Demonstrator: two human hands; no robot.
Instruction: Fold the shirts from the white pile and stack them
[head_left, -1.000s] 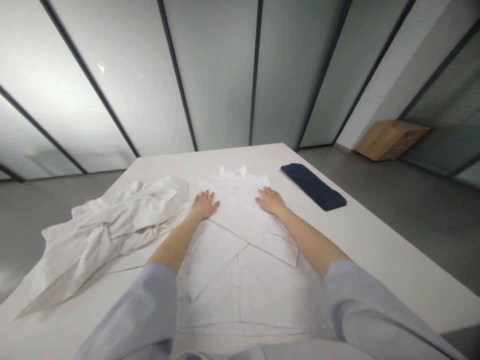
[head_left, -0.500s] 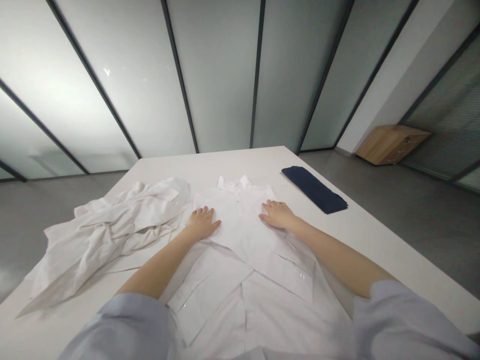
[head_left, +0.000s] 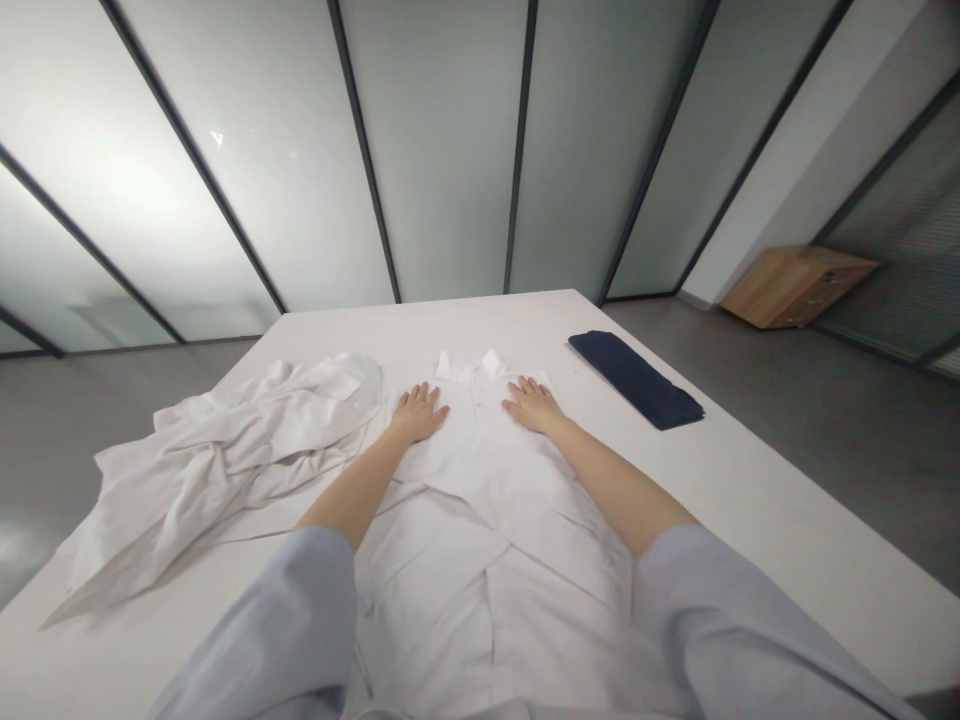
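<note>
2 hands: L [head_left: 418,413], R [head_left: 532,405], flat on wht shirt [head_left: 487,600] below collar [head_left: 465,366].

white shirt [head_left: 480,590] — plain, no pattern; crumpled white shirt [head_left: 225,460]; folded navy cloth [head_left: 636,380] — solid; pale blue sleeves [head_left: 262,620]

The white shirt [head_left: 487,600] runs off the bottom edge at 6 o'clock, its hem cut off and its sides partly behind the light-blue sleeves [head_left: 277,630]. The left hand [head_left: 418,412] and right hand [head_left: 532,405] cover part of its chest. At 9 o'clock, folds hide the shape of the crumpled white garment [head_left: 232,450]. At 2 o'clock, the folded navy cloth [head_left: 636,380] is too folded to identify.
</note>
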